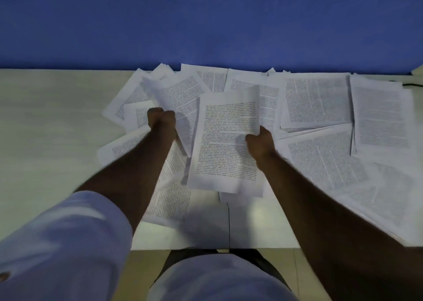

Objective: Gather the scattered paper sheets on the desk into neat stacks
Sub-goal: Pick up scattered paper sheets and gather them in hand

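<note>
Both hands are lifted over the middle of the desk (45, 129), and we are observing each of them gripping paper. Our left hand (161, 120) is curling its fingers into a fist round the near edge of a printed sheet (180, 99) that is fanning up and away toward the far side. Our right hand (259, 141) is pinching the right edge of a second printed sheet (225, 140), the thumb lying on the printed face and the fingers hidden behind it; this sheet is standing tilted, slightly curled, with at least one more sheet showing behind its lower edge. We are noting the scattered sheets (318, 101) lying flat and overlapping across the desk, from just left of centre to the right edge, the densest spread being on the right and along the far side against the blue wall (206, 21). Several sheets are lying under and near the left forearm, one reaching close to the near edge of the desk. A light sleeve (68, 232) is covering the left upper forearm. The picture is blurring at the near left, so we cannot tell finer detail there.
</note>
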